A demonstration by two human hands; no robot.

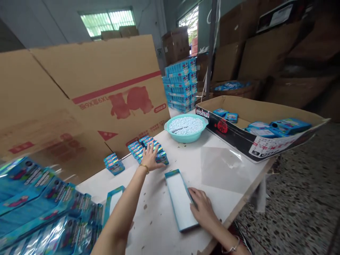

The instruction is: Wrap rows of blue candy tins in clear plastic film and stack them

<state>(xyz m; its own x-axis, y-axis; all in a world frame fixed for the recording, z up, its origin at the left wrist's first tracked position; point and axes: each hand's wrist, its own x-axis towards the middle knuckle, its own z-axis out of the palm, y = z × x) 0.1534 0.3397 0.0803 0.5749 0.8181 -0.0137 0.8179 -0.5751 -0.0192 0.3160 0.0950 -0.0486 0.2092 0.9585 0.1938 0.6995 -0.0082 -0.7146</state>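
My right hand (204, 209) lies at the side wall of one long, shallow tray (180, 200), blue-rimmed and white inside, with nothing in it, flat on the white table (151, 226); its fingers bend at the wall, but I cannot tell whether they pinch it. A second such tray (107, 205) shows partly behind my left forearm, beside a plastic-wrapped pile of blue packs (50, 198), too blurred to count. My left hand (150, 158) is spread, fingers loose and unclosed, over a cluster of small, shiny blue printed boxes (134, 148), partly covered so I cannot count them. A smaller group of boxes (114, 164) stands left of it. Farther off are one turquoise bowl (186, 137) of pale pellets, one open carton (228, 136) holding several blue boxes, and one tall blue stack (177, 86).
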